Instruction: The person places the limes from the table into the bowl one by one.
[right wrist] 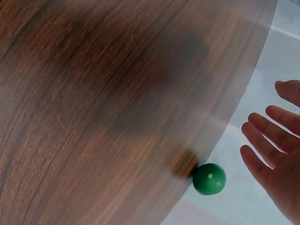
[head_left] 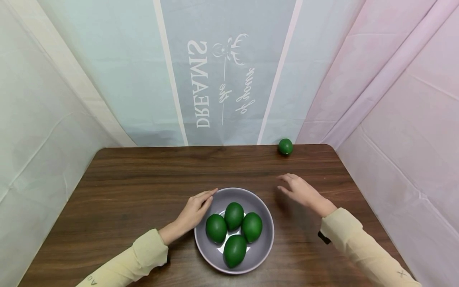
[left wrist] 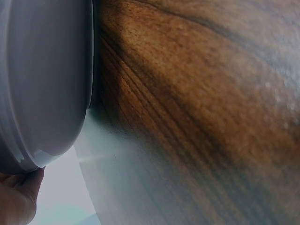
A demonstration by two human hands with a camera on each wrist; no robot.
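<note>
In the head view my left hand point(head_left: 195, 209) rests against the left rim of a grey-purple bowl point(head_left: 263, 252), its fingers fairly straight. Several dark green limes point(head_left: 234, 250) lie inside that bowl. The left wrist view shows the bowl's outer wall point(left wrist: 47, 75) close up, with part of the hand point(left wrist: 18, 199) touching its rim. My right hand point(head_left: 303, 193) hovers above the table to the bowl's right, holding nothing. Its fingers are spread in the right wrist view. Farther back, apart from this hand, a single green lime point(right wrist: 209, 179) lies at the table's far edge.
The dark wooden table point(head_left: 143, 175) has rounded far corners. Behind it hangs a pale blue-grey cloth point(head_left: 229, 24) with mirrored white lettering. White cloth walls point(head_left: 43, 119) stand on both sides.
</note>
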